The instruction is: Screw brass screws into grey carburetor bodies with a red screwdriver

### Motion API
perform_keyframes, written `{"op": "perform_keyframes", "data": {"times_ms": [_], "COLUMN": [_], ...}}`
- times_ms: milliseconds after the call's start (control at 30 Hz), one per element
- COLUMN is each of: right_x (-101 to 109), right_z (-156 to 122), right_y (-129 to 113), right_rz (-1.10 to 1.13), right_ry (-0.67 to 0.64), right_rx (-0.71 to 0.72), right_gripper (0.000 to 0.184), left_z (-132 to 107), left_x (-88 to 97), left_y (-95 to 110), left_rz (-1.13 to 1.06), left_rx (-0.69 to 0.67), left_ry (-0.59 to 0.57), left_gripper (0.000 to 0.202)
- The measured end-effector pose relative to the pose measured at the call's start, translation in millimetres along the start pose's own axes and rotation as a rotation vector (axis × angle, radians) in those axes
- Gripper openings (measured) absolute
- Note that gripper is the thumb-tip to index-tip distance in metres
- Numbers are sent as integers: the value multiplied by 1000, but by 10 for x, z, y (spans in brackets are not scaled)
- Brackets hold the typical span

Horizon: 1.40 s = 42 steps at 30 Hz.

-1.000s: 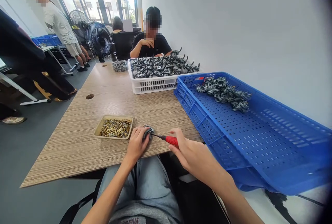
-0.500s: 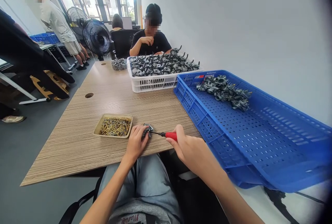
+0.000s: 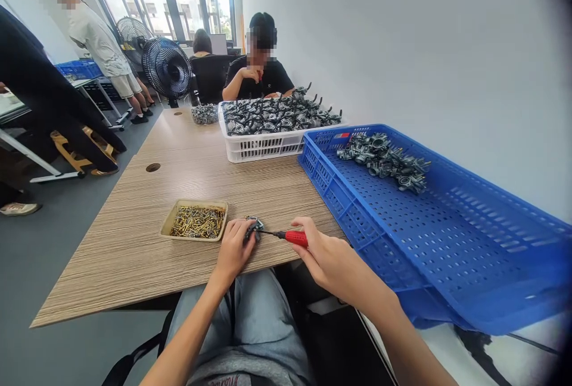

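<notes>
Near the table's front edge, my left hand [image 3: 233, 245] is closed around a small grey metal carburetor [image 3: 255, 227], holding it against the tabletop. A screwdriver with a red handle [image 3: 295, 237] is gripped in my right hand [image 3: 329, 258], its thumb and fingers round the back of the handle. The dark shaft points left, and its tip meets the side of the carburetor; the exact contact spot is too small to make out. Just left of my left hand stands a shallow beige tray [image 3: 165, 228] holding many small brass-coloured parts.
A blue perforated crate [image 3: 451, 237] with a heap of carburetors [image 3: 384, 159] stands on the right. Behind, a white basket [image 3: 263, 149] is piled with more. Across the table [image 3: 120, 243] sits a person in black [image 3: 281, 76]. A fan [image 3: 167, 67] stands beyond the table.
My right hand's fingers have loosened and shifted on the red handle, which shows more now. The screwdriver tip stays at the carburetor. My left hand is nearly still; the view has tilted slightly.
</notes>
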State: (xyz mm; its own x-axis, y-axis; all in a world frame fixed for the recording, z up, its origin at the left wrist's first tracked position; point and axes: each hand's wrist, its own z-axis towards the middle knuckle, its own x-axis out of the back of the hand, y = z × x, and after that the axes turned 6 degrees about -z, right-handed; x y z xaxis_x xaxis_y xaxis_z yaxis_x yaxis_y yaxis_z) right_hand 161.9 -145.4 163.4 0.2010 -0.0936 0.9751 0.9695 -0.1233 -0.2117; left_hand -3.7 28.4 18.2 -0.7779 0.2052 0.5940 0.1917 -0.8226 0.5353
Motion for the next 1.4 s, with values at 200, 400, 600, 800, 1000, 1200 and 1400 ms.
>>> {"op": "perform_keyframes", "data": {"times_ms": [200, 400, 600, 800, 1000, 1200, 1400], "right_x": [-32, -11, -4, -19, -68, -72, -64], "right_z": [12, -22, -37, -32, -28, -1, 4], "right_y": [-47, -117, -100, -136, -102, -96, -118], "right_rz": [-186, -78, -76, -193, -30, -118, -126], "right_ry": [-26, -43, -38, -38, 11, 27, -14], "right_rx": [-164, -19, -30, -167, -6, -121, -147], "right_gripper": [25, 11, 14, 17, 16, 17, 15], "left_z": [-12, -13, -15, -18, -24, -31, -29], "left_x": [-14, -19, -16, -4, -5, -4, -3], "left_y": [-16, -20, -15, -3, -15, -13, -10], "left_rz": [5, 6, 5, 9, -5, -7, -8], "left_rx": [4, 2, 7, 14, 11, 21, 16], "left_ry": [-4, -3, -1, -2, -4, 0, 0], "left_gripper": [30, 30, 31, 30, 29, 29, 30]}}
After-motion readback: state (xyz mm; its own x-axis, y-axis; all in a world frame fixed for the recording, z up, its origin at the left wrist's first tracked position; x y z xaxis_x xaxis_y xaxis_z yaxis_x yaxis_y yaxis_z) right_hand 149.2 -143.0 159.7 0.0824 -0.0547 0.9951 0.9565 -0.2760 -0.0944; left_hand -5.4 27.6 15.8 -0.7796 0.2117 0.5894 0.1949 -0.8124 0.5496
